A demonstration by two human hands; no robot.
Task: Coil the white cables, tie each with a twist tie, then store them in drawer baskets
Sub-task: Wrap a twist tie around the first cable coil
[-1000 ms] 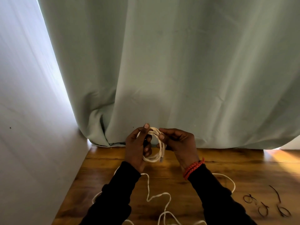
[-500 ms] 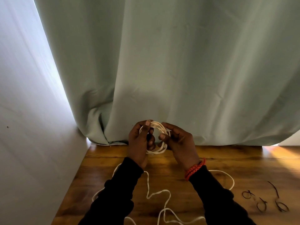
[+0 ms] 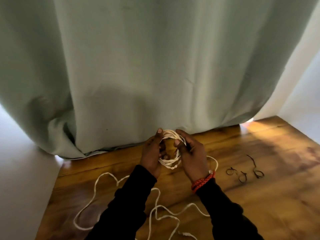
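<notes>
Wooden floor (image 3: 259, 196) before green curtain (image 3: 155, 66). Your left hand (image 3: 152, 153) and right hand (image 3: 190, 153) both gripped white cable coil (image 3: 170, 161) held between them; loose cable (image 3: 155, 213) trailed below. Step looked like coiling. Next: wind in slack, then fetch twist ties (image 3: 242, 174) nearby.

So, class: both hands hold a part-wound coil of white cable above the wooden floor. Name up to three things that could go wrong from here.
1. The coil is untied; if the left hand or right hand loosens, the loops may spring apart.
2. The loose cable meanders across the floor and crosses itself, so it might knot while being drawn in.
3. The twist ties lie beyond the right hand; reaching for one leaves a one-handed hold.
</notes>
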